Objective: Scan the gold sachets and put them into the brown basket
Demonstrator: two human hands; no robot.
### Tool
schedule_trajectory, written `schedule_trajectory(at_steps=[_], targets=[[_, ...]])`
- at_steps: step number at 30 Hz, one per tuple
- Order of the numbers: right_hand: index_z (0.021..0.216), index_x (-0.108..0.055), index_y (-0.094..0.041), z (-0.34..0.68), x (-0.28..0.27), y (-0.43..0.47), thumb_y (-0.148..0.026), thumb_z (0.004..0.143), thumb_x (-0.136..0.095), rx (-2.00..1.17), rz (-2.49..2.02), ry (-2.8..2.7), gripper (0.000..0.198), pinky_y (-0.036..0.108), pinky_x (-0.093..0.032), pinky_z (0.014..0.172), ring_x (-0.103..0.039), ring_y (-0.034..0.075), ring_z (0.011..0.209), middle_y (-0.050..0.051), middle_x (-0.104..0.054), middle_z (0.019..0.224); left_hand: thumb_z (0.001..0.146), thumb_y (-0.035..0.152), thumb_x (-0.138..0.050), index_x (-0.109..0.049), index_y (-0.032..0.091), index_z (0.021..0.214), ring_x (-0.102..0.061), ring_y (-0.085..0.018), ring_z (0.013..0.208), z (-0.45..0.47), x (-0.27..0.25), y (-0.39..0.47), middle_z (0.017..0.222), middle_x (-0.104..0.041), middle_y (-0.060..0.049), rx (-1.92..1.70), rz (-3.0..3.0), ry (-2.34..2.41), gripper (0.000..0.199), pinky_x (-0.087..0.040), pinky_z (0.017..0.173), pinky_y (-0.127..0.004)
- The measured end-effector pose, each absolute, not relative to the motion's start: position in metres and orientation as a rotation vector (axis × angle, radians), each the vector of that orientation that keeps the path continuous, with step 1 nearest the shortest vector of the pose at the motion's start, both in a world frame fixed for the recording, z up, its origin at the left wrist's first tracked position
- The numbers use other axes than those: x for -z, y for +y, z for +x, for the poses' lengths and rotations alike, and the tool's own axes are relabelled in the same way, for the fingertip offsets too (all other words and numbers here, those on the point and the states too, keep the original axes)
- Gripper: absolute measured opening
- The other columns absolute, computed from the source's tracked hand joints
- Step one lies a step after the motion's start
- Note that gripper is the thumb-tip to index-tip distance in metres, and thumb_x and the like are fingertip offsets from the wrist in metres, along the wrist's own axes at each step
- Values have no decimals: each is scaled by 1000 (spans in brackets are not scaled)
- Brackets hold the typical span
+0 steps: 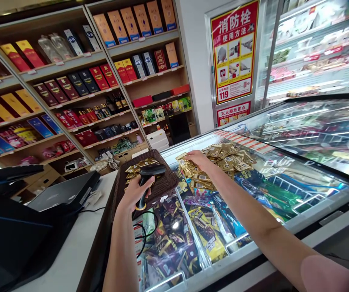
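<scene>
My left hand [138, 190] is wrapped round the handle of a black barcode scanner [151, 170], its head pointing right and its cable hanging below. Under the scanner, a brown woven basket [170, 180] holds several small gold packets [134, 168]. On the glass lid of a chest freezer [189, 202] lies a pile of gold packets [229, 156]. At the pile's left edge, my right hand [196, 157] is closed with its fingertips on a gold packet [185, 164]; the fingers partly hide the packet.
Beneath the glass, ice cream packages [206, 235] fill the freezer. A white counter [98, 202] at left carries a black register screen [67, 190]. Shelves [101, 93] of boxed bottles line the back wall, beside a red fire-hydrant sign [235, 52]. A lit display fridge [314, 52] stands right.
</scene>
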State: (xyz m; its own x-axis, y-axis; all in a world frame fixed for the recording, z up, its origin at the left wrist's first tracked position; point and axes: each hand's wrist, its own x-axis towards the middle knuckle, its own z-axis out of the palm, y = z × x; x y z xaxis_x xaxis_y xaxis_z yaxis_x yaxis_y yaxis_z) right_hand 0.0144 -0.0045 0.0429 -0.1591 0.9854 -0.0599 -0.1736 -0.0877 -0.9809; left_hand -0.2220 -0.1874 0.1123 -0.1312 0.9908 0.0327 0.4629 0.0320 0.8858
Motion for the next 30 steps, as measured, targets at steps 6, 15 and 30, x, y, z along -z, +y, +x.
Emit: schedule_trajectory(at_steps=[6,15,30], targets=[[81,-69,-15,26,-42,1,-22,71,-73,-1297,-1167,-1235,14,23,-41,56,-55,14,59,-1,-63,62,74,64,-69,-61,17,90,-52,-13,51,-216,-114,-188,58,-60,0,-976,1546,1690,51,-38,51,-24],[86,-72,-16,24,-38,5,-25,72,-74,-1195,-1231,-1294,17,25,-44,58,-60,16,63,2,-67,67,74,62,-71,-59,17,90,-53,-15,55,-213,-115,-189,58,-59,0,-951,1577,1652,50,-40,51,-25],[122,-67,-10,76,-25,23,-20,94,-48,-204,-1781,-1864,35,39,-44,95,-58,32,118,22,-67,118,69,69,-70,-62,16,91,-49,-13,49,-210,-118,-190,56,-58,0,-993,1506,1768,58,-34,49,-24]])
